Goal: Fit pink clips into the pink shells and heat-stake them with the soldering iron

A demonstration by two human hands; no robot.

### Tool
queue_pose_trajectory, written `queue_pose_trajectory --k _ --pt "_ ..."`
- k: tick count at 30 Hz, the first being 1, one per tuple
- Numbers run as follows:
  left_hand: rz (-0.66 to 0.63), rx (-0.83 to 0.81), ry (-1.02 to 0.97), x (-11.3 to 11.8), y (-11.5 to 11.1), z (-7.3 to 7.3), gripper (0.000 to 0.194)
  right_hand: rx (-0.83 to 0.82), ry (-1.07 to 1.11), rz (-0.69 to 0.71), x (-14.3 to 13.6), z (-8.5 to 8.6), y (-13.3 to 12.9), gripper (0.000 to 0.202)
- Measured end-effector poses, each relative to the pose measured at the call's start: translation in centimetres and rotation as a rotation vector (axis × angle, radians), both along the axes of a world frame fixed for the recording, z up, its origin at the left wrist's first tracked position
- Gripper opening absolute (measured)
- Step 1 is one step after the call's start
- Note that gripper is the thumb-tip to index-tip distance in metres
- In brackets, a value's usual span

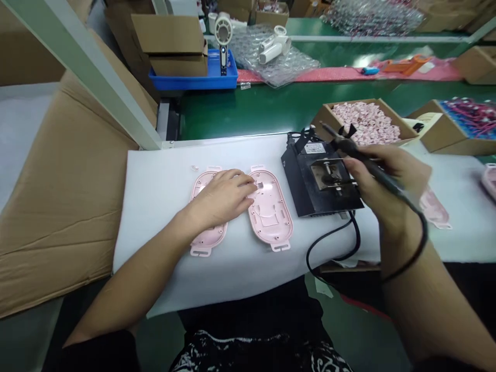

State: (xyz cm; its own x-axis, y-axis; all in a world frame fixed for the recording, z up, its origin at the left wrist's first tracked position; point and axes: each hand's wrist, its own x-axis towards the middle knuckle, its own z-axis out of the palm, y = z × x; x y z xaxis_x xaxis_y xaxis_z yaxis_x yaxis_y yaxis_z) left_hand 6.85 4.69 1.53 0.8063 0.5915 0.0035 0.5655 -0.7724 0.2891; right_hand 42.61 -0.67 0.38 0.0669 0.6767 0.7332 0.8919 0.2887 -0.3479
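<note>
Two pink oval plastic shells lie side by side on the white table covering. My left hand (pixel 228 196) rests over the left shell (pixel 212 236), hiding much of it, and its spread fingers reach the edge of the right shell (pixel 271 214). My right hand (pixel 391 175) grips a soldering iron (pixel 372 168), its tip pointing up and to the left above the black soldering station (pixel 321 178). The iron's cord loops down past my right wrist. A tiny pink piece (pixel 195 168) sits above the left shell.
Behind the station stands a cardboard box of small pink parts (pixel 366 121), with a box of wired parts (pixel 470 119) further right. Another pink shell (pixel 434 209) lies beyond my right hand. A blue tray (pixel 194 82) stands at the back left, near a slanted metal post (pixel 96 77).
</note>
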Motion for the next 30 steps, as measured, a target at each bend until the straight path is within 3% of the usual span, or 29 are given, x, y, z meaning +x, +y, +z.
queue_pose_trajectory --k 3,6,9,12,15,18,22,26,30 --pt "0.026 -0.038 -0.049 -1.4 -0.3 1.6 0.036 -0.307 -0.131 0.186 4.0 0.7 1.7 0.028" --pt "0.07 -0.083 -0.041 -4.1 -2.8 2.6 0.054 -0.408 -0.16 0.331 5.5 0.9 1.9 0.027" --pt "0.185 0.005 0.01 -7.0 -6.9 1.0 0.067 -0.4 -0.226 0.35 5.6 0.4 1.1 0.04" --pt "0.258 0.128 0.048 -8.5 -9.8 -1.9 0.053 -0.325 -0.324 0.328 5.9 -0.3 0.4 0.057" --pt "0.263 0.217 0.022 -8.5 -10.7 -3.7 0.045 -0.217 -0.281 0.278 6.5 -0.2 0.0 0.059" --pt "0.308 0.292 -0.068 -7.4 -11.0 -3.7 0.041 -0.112 -0.178 0.226 6.0 0.6 -1.3 0.053" --pt "0.403 0.384 -0.226 -3.5 -12.0 -2.7 0.043 0.015 -0.007 0.207 0.6 0.7 -5.4 0.046" --pt "0.361 0.383 -0.277 1.8 -12.5 -3.0 0.041 -0.203 0.045 0.511 -7.8 -1.2 -8.7 0.033" --pt "0.374 0.336 -0.301 5.2 -12.2 -4.4 0.042 -0.288 0.133 0.465 -13.1 -2.8 -9.3 0.038"
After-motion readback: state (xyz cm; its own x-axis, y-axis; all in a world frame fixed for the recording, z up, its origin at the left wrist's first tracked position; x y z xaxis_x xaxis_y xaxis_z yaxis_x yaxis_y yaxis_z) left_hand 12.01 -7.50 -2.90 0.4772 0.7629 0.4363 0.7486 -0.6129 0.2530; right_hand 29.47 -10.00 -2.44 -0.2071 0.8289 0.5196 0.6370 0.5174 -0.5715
